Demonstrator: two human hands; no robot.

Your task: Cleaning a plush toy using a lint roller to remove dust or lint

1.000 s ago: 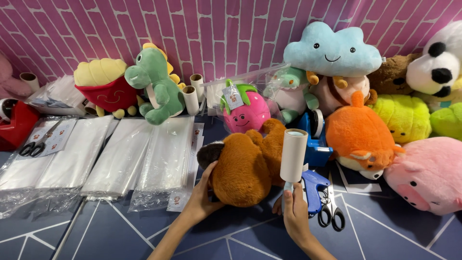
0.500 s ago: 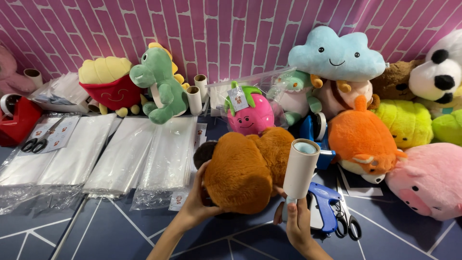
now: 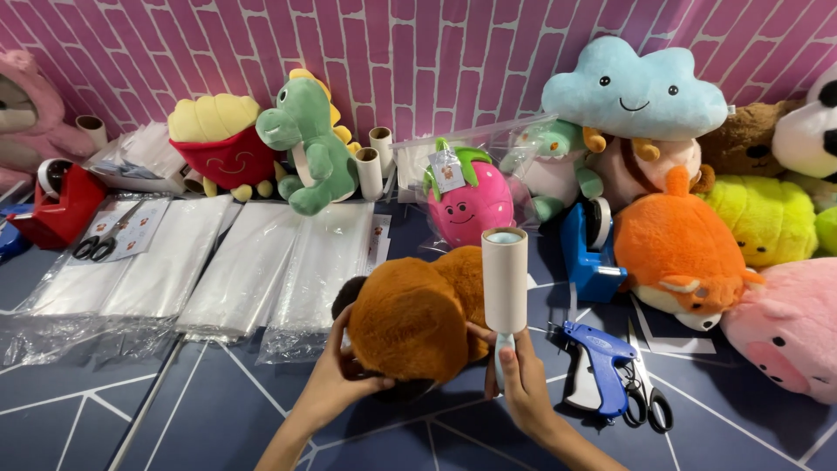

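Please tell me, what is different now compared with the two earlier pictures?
The right hand has raised the lint roller from leaning against the brown plush toy to standing upright beside it. The left hand keeps gripping the toy. The blue tagging gun and scissors stayed put.

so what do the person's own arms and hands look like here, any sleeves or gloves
Both forearms come in bare from the bottom edge, with no sleeve showing. The left hand and right hand wear no gloves, and no ring, watch or bracelet shows on either wrist. Nails look short and unpainted, though they are small in this view.
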